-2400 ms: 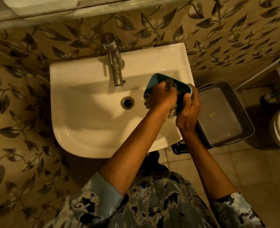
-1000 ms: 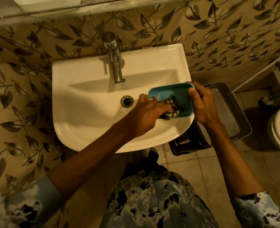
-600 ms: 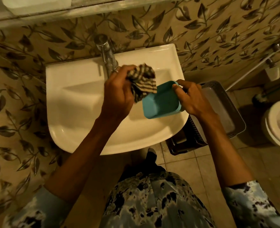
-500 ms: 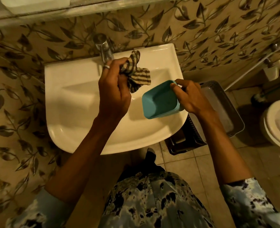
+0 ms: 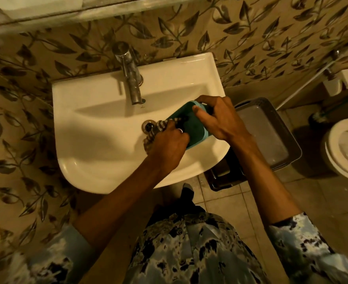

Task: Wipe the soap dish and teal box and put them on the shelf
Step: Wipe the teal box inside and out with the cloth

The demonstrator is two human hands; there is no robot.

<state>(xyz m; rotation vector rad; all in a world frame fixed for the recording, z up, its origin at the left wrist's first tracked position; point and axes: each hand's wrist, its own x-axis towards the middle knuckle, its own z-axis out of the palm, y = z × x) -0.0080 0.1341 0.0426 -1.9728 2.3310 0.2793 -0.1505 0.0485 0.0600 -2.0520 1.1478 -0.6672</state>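
The teal box (image 5: 193, 128) is held tilted over the right side of the white sink (image 5: 99, 124), its open side facing me. My right hand (image 5: 220, 119) grips its far right rim, thumb over the edge. My left hand (image 5: 167, 144) is closed on a striped cloth (image 5: 158, 128) and presses it against the box's left side. A white soap dish (image 5: 40, 5) lies on the shelf (image 5: 107, 9) at the top left, partly cut off by the frame.
A steel tap (image 5: 130, 78) stands at the sink's back, above the drain (image 5: 148, 126). A dark plastic basket (image 5: 271, 136) sits on the floor to the right of the sink. A toilet (image 5: 345, 144) is at the far right. Leaf-patterned tiles cover the wall.
My left hand came down from in front of the tap with the cloth and is back against the teal box. The right hand turned the box and lowered it toward the basin.
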